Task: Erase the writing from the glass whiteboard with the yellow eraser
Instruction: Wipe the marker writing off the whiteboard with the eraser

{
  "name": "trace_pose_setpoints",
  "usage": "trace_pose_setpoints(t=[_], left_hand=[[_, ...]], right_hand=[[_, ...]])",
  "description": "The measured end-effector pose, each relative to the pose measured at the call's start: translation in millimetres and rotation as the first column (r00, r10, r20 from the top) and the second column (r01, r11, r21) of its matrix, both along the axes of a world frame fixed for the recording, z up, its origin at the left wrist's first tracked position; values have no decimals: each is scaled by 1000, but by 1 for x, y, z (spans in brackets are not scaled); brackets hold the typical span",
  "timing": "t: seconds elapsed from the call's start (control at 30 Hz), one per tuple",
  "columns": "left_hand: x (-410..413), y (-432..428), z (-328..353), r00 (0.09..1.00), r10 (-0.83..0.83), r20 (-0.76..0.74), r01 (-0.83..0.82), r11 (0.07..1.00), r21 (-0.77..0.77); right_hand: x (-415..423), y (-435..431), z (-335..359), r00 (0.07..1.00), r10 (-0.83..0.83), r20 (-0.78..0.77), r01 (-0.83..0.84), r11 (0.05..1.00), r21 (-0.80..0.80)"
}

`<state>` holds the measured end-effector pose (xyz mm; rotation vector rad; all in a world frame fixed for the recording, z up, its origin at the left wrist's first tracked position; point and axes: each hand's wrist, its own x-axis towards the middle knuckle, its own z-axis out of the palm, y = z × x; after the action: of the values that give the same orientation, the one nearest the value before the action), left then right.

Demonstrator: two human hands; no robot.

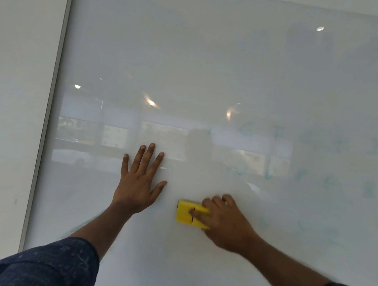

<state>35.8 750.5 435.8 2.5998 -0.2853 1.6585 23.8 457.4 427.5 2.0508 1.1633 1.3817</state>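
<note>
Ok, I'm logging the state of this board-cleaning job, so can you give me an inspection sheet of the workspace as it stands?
Surface: glass whiteboard, glossy, reflecting ceiling lights and windows; left part looks wiped.
Job's things: yellow eraser pressed against the board, low and near the middle; faint green writing remains on the right side, too smeared to read.
Clutter: nothing seen.
Hands: left hand flat on the glass, fingers spread, empty; right hand gripping the eraser, blurred.
Cables: nothing seen.
Surroundings: metal frame edge down the board's left side, pale wall beyond it; dark sleeves on both arms.
</note>
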Motion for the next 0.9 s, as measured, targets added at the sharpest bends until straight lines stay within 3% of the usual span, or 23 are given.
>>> trace_pose_setpoints(t=[0.17,0.23,0.3,0.4,0.47,0.53,0.67,0.73,0.83,0.9], left_hand=[[0,-1,-1,1000,4,19,-4,1000,3],[1,-1,-2,1000,-1,20,1,1000,3],[2,0,-2,1000,-9,23,9,1000,1],[0,-1,-3,1000,-2,30,2,1000,0],[-1,-1,-2,999,1,33,-1,1000,4],[-1,-1,-2,999,-3,34,3,1000,-1],[-2,-2,-2,999,-6,45,6,1000,-2],[-4,-3,-1,998,-5,56,6,1000,-5],[-5,-3,3,998,-2,64,3,1000,-15],[-5,-3,10,996,-20,87,21,1000,-16]], right_hand=[[-1,2,90,995,-98,23,82,919,385],[0,5,92,995,-97,10,82,887,454],[-1,10,65,999,-46,1,42,918,395],[1,11,11,1000,30,-5,-29,991,132],[3,7,11,999,38,13,-38,998,53],[4,6,37,999,10,50,-14,997,70],[2,-3,119,989,-132,68,91,903,421],[0,-6,143,988,-148,53,102,862,497],[-2,-1,127,995,-94,35,69,895,441],[-1,2,96,999,-26,47,11,959,283]])
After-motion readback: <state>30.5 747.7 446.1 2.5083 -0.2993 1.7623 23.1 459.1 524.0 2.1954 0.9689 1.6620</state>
